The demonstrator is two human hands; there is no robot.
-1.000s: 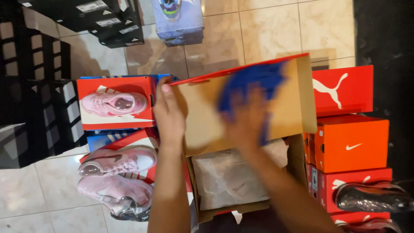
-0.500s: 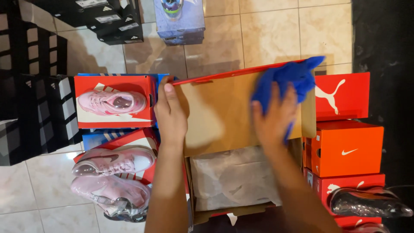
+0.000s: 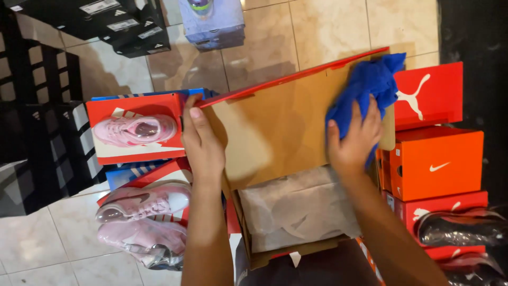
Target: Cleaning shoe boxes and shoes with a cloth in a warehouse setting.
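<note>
Your left hand (image 3: pixel 202 143) grips the lid's (image 3: pixel 280 132) left edge; your right hand (image 3: pixel 353 140) clutches a blue cloth (image 3: pixel 370 87) at its right edge, tissue paper (image 3: pixel 296 209) hiding the box contents.

Warm indoor light falls from above, glaring off the glossy floor tiles (image 3: pixel 338 32) at the top of the frame. The right edge sinks into darkness; focus is slightly soft throughout.

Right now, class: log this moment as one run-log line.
left hand: holds box lid open by its corner | right hand: presses blue cloth on lid's inner face | open box: white paper inside
</note>
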